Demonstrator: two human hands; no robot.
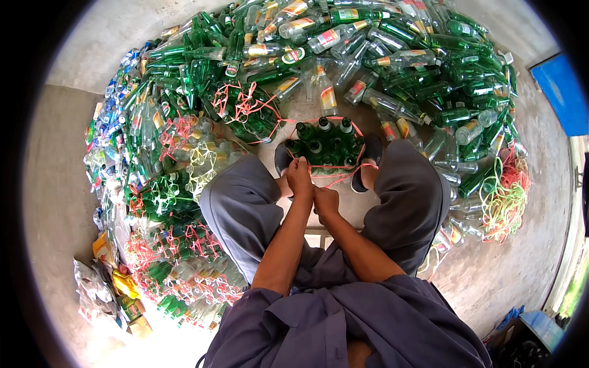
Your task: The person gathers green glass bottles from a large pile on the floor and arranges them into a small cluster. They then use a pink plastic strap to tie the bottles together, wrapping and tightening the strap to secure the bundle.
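Several green glass bottles stand upright in a tight cluster on the floor between the person's shoes. A pink plastic strap runs around the cluster, and its loose length trails at the right toward the hands. Just in front of the bottles, my left hand is closed at the near edge of the strap, its fingers seeming to pinch it. My right hand is closed beside and slightly below it, touching or nearly touching it; what lies inside its fingers is hidden.
A large heap of loose green and clear bottles curves around the front and right. Strapped bottle bundles lie at the left, with crushed cans beyond. Tangled pink and green straps lie at the right.
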